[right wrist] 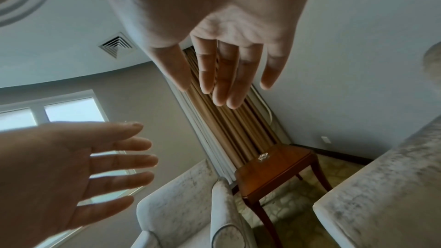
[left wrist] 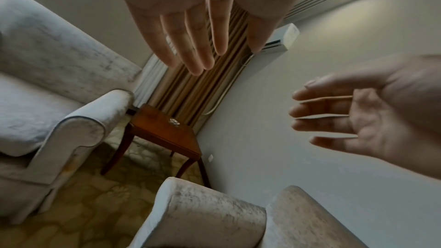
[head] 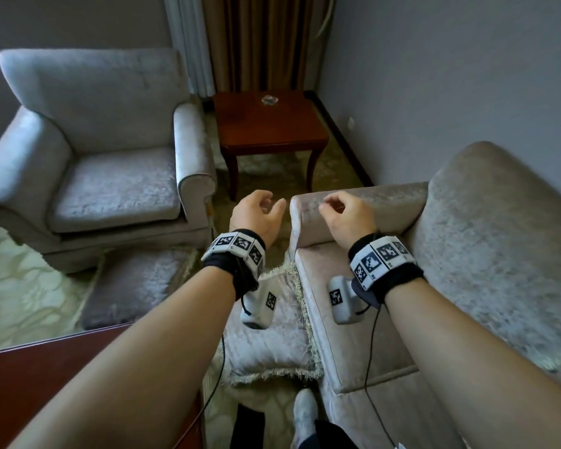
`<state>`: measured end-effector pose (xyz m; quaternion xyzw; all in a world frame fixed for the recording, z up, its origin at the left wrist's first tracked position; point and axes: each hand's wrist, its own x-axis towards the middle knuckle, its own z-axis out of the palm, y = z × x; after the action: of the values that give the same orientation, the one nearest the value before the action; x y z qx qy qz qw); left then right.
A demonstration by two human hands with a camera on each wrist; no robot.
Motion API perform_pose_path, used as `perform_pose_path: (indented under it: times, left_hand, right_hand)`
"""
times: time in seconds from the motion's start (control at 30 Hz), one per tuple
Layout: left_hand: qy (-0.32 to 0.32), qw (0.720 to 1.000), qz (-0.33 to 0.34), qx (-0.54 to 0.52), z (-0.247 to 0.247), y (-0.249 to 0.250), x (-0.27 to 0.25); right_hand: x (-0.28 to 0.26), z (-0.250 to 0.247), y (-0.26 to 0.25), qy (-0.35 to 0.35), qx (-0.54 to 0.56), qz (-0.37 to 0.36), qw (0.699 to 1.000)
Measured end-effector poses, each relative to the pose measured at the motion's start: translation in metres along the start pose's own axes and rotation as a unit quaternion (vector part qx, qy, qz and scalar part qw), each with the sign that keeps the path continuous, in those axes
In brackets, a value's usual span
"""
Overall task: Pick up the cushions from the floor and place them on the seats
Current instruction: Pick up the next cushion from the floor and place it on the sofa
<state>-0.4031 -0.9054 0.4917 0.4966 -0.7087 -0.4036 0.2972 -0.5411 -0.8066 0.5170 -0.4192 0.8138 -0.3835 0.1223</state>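
Two cushions lie on the patterned carpet. A grey-purple cushion [head: 133,283] sits in front of the grey armchair [head: 117,186] on the left. A beige fringed cushion [head: 269,345] leans beside the beige armchair [head: 483,238] on the right, under my left wrist. Both hands are raised in the air between the chairs and hold nothing. My left hand [head: 266,205] [left wrist: 190,35] has relaxed, slightly bent fingers. My right hand [head: 337,207] [right wrist: 226,67] hovers over the beige chair's armrest [head: 386,202], fingers loose, not touching it.
A small wooden side table [head: 269,124] with a glass ashtray [head: 270,99] stands in the corner by the brown curtain [head: 259,40]. A dark wooden tabletop [head: 78,384] fills the lower left. My socked foot [head: 305,413] stands by the fringed cushion.
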Motion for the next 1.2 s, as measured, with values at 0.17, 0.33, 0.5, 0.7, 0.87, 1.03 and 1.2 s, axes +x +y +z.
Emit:
perform_pose_path:
  times: [0.17, 0.33, 0.5, 0.7, 0.87, 1.03, 1.2]
  left_hand:
    - [0.042, 0.998, -0.050, 0.009, -0.011, -0.030, 0.035]
    - [0.093, 0.990, -0.108, 0.019, -0.019, -0.050, 0.066]
    - [0.126, 0.977, -0.167, 0.041, -0.027, -0.076, 0.091]
    - [0.123, 0.964, -0.233, 0.029, -0.026, -0.128, 0.104]
    - [0.087, 0.960, -0.266, 0.017, -0.015, -0.184, 0.121]
    - [0.036, 0.955, -0.294, -0.008, 0.006, -0.236, 0.135]
    - [-0.001, 0.947, -0.321, -0.028, 0.031, -0.287, 0.136]
  right_hand:
    - [0.050, 0.039, -0.010, -0.064, 0.010, -0.012, 0.998]
    - [0.099, 0.079, -0.019, -0.109, 0.031, -0.035, 0.993]
    - [0.125, 0.124, -0.016, -0.154, 0.043, -0.025, 0.987]
    - [0.132, 0.179, 0.000, -0.194, 0.029, 0.008, 0.980]
    - [0.135, 0.214, 0.018, -0.199, 0.007, 0.053, 0.979]
    - [0.134, 0.248, 0.050, -0.186, -0.024, 0.105, 0.977]
    - [0.120, 0.283, 0.098, -0.171, -0.033, 0.166, 0.971]
